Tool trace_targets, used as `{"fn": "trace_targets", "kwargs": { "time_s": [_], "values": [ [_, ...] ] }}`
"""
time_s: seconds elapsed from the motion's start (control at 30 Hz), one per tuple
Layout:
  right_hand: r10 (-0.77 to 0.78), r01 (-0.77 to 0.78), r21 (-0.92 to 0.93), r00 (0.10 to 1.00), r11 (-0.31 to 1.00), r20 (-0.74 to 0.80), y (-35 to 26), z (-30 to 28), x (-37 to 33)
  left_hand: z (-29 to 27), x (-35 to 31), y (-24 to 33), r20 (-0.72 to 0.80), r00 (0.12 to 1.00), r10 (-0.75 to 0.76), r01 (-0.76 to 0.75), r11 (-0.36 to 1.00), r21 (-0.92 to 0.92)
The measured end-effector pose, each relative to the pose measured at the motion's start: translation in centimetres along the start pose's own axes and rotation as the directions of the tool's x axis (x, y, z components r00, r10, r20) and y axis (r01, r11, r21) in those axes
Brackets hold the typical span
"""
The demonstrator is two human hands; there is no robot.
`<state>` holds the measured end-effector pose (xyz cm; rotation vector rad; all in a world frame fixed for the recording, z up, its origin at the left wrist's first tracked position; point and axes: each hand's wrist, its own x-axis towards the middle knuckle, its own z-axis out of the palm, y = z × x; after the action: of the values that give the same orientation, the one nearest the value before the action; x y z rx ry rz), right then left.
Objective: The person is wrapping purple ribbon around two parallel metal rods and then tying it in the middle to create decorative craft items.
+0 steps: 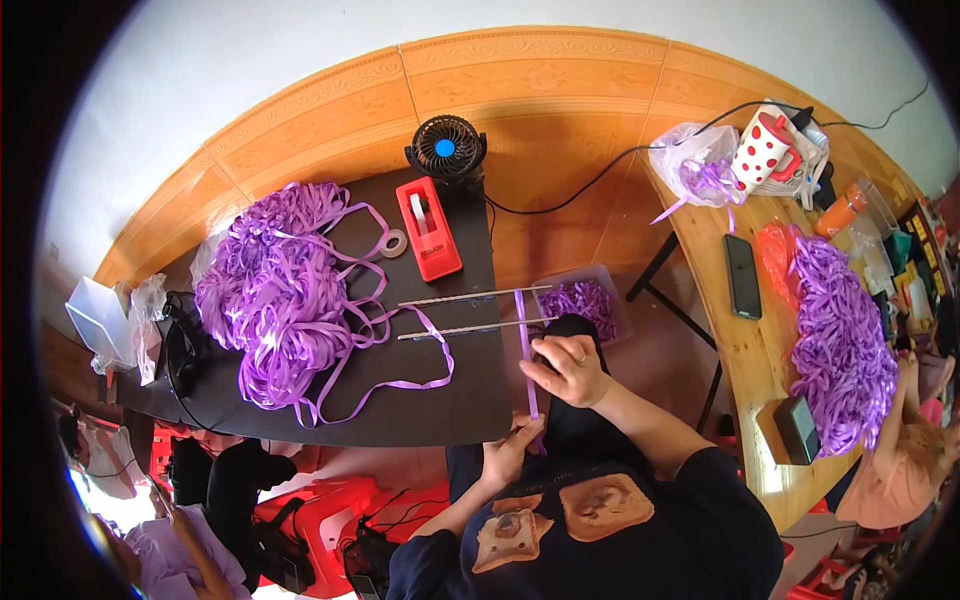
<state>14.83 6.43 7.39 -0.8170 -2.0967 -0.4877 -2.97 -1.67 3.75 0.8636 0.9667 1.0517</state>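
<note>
A purple ribbon strip [526,345] runs from the ends of two thin rods [455,298] down toward my lap. My left hand [512,450] is closed in a pinch on the strip's lower end, near the dark table's edge. Beside the strip's middle, my right hand [572,370] has curled fingers; what they hold, if anything, is hard to see. The rods lie on the dark table and stick out past its right edge. A loose ribbon length [400,384] trails from the big purple ribbon heap [290,290] toward the rods.
On the dark table [470,400] stand a red tape dispenser [430,230], a tape roll [394,243] and a small black fan [448,147]. A clear tub [622,318] holds ribbon pieces. Rightward, a wooden table [710,215] bears a phone [742,277] and more ribbon [840,350]. Other people sit nearby.
</note>
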Motion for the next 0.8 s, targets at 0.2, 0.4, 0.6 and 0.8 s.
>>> {"fn": "trace_targets", "kwargs": {
  "time_s": [0.2, 0.4, 0.6, 0.8],
  "values": [
    [-0.158, 0.159, -0.041, 0.987, 0.987, 0.021, -0.8, -0.6, 0.3, 0.1, -0.4, -0.1, -0.010, 0.998, 0.070, -0.070, 0.988, -0.138],
    [-0.155, 0.155, -0.008, 0.988, 0.988, 0.002, -1.2, -1.7, 1.4, 0.2, -0.5, 0.1, 0.024, 0.999, 0.043, -0.036, 0.971, -0.238],
    [0.036, -0.024, 0.214, 0.998, 0.977, -0.052, -0.5, -3.4, 5.7, -1.3, 0.0, -0.4, 0.213, 0.976, -0.047, 0.145, 0.869, -0.474],
    [0.247, -0.221, 0.477, 0.969, 0.851, 0.008, 5.8, -2.0, 11.5, -1.7, 1.2, -2.8, 0.256, 0.930, -0.264, 0.320, 0.924, -0.208]
  ]
}}
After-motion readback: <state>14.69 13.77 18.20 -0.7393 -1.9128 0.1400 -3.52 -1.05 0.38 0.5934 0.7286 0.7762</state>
